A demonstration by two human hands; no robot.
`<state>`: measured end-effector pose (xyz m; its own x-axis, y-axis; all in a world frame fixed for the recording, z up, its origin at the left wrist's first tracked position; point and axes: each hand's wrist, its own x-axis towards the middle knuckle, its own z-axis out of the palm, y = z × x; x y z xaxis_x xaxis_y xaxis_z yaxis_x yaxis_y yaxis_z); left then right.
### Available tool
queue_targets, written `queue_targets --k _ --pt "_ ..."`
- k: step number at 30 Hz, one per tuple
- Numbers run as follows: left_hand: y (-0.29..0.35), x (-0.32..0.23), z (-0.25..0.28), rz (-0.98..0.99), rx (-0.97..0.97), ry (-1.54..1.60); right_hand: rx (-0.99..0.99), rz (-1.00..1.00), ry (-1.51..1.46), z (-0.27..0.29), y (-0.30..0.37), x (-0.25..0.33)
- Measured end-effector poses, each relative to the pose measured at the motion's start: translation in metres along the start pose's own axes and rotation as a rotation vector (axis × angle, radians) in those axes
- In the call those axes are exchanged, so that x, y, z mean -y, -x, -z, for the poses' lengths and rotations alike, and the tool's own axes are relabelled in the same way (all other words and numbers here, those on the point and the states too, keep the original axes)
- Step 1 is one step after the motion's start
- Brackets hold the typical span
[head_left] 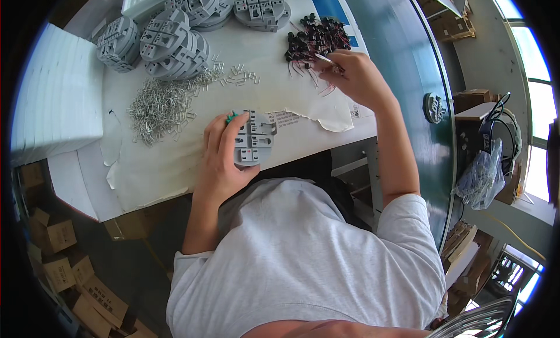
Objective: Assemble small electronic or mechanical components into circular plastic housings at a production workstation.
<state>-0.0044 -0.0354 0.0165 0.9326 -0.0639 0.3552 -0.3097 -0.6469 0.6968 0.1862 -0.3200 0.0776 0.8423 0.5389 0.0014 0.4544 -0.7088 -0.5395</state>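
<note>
Near the front of the table, my left hand (pixel 221 154) grips a round grey plastic base (pixel 262 141) with square raised compartments. A small green part (pixel 231 117) shows by its fingertips, at the base's upper left edge. Farther right, my right hand (pixel 357 75) is closed around a thin white stick-like tool (pixel 324 59), whose exact kind I cannot make out. The tool's tip reaches the edge of a pile of small black components (pixel 318 37) with thin red and black wires. Some wires trail below the fingers, and whether one is pinched is hidden.
A heap of small metal U-shaped pins (pixel 160 107) lies on the left. Stacked grey bases (pixel 175 45) stand behind it, with another stack (pixel 262 10) farther right. White foam sheets (pixel 64 90) line the left side. One grey base (pixel 433 107) sits on the blue-green surface (pixel 417 63).
</note>
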Motion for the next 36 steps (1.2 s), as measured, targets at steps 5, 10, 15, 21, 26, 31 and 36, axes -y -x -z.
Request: queue_targets --k 5,10,15,21,26,31,36 --pt "-0.013 0.001 0.006 0.023 0.168 -0.042 0.026 -0.001 0.101 0.003 0.034 -0.044" --pt "-0.008 0.011 -0.005 0.069 0.117 0.023 -0.060 -0.067 0.076 -0.009 0.034 -0.049" --pt "-0.019 -0.003 -0.027 -0.067 0.112 -0.074 -0.187 -0.064 -0.022 -0.007 0.039 -0.014" --pt "-0.047 -0.027 -0.013 -0.186 -0.159 -0.022 -0.096 -0.042 -0.261 -0.024 0.044 0.046" --pt "-0.057 -0.025 -0.006 -0.217 -0.149 -0.026 -0.069 0.107 -0.539 -0.053 0.045 0.060" --pt "-0.051 -0.023 -0.005 -0.042 -0.155 0.176 -0.097 0.111 -0.843 -0.073 0.049 0.065" --pt "-0.053 -0.024 -0.006 0.016 -0.120 0.372 -0.103 -0.057 -1.064 -0.077 0.058 0.072"
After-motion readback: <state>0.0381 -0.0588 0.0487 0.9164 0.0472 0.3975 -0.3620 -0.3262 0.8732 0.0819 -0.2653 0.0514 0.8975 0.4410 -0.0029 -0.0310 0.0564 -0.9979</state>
